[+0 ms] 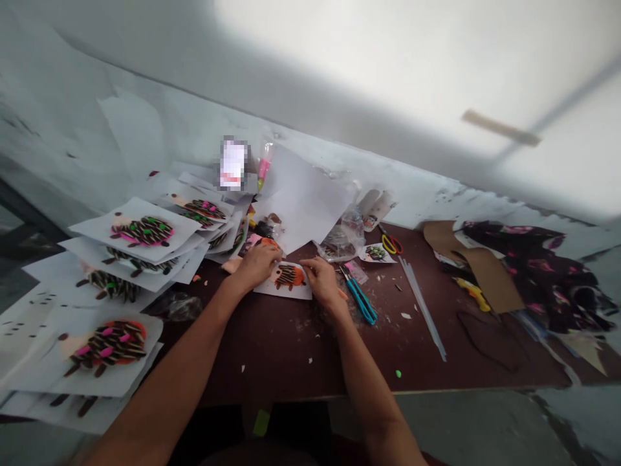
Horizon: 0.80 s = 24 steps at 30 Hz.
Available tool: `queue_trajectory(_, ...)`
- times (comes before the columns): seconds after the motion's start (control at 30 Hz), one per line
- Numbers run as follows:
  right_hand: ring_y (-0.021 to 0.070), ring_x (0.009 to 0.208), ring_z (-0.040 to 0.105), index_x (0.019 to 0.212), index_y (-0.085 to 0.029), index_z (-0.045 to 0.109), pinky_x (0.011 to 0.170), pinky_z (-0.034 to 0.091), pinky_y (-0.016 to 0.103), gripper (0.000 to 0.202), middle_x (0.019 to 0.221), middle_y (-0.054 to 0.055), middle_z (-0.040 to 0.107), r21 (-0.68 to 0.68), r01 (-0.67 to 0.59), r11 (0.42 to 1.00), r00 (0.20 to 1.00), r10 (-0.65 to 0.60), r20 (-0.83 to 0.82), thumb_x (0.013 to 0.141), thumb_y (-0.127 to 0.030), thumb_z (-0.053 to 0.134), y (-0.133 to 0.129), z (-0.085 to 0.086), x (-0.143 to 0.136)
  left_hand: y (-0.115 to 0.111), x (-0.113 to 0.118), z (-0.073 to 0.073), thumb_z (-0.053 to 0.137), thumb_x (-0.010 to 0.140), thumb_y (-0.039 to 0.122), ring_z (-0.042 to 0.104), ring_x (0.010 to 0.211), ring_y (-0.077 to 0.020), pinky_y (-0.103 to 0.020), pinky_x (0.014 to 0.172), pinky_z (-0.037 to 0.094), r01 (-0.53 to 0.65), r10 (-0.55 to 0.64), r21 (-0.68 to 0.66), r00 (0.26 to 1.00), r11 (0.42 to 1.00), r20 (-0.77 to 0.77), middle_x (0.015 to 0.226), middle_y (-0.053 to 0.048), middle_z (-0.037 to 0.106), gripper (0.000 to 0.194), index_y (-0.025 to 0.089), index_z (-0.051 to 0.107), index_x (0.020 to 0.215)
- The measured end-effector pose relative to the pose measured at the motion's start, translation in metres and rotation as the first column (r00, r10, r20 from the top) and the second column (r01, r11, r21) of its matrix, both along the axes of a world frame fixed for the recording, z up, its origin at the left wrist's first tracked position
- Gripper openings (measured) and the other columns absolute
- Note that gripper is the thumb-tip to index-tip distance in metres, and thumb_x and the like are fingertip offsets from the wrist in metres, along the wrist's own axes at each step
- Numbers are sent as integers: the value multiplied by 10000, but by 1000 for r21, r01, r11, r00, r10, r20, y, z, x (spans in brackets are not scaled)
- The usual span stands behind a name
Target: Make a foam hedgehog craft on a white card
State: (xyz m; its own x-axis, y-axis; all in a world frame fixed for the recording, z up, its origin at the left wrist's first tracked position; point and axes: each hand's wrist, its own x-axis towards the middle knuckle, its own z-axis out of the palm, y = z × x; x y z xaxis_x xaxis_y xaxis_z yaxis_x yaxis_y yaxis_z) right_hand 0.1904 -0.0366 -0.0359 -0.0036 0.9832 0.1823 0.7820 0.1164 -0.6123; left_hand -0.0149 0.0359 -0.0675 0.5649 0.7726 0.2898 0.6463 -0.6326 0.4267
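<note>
A white card (303,293) with an orange-and-dark-striped hedgehog collage (291,276) on it lies on the dark red table between my two hands. My left hand (259,262) is closed at the card's upper left corner, its fingertips partly hidden. On the card's right edge, my right hand (322,279) is closed with thumb and fingers pinching near the upper corner. Scraps of orange and pink material (266,243) lie just beyond my left hand. Blue-handled scissors (361,301) rest to the right of my right hand.
Stacked hedgehog cards (140,230) fill the left side. White sheets (305,194), a plastic bag (347,233) and a lit phone (233,163) stand along the wall. Yellow-and-red scissors (392,244), clear glue sticks (424,310), a yellow glue gun (473,294) and dark floral fabric (538,278) lie rightward.
</note>
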Motion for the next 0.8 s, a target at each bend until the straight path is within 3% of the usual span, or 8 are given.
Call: queue_trajectory(0.8,182,914,650,983,-224,767,838,463,262,264,980,50,734,-56,-21,998,981,31,193,912,-121,535,-5,3,0,-2,1,2,543,843,97,613,969,-251,-390,881,488,-10,10,3,1000,1000,-4,978,-95,736,231,200,749,848)
